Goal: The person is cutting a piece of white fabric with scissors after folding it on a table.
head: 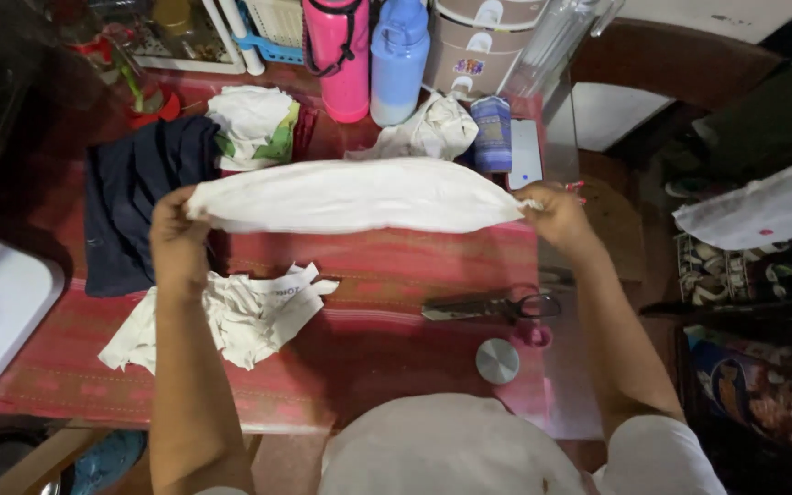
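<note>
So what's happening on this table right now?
A person holds a piece of white cloth stretched out above a red table covering, the left hand gripping one end and the right hand the other. Below it lie crumpled white fabric scraps, a pair of scissors and a small round metal lid. A dark folded garment sits at the left, with a pink bottle and a blue bottle at the back.

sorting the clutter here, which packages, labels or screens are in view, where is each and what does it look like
Cardboard box: back of the table, right of the blue bottle; beige, with small coloured stickers.
Printed packet: floor at right; dark, glossy, multicoloured.
Cloth scrap: near the left hand; white, small dark print.
No screens.
</note>
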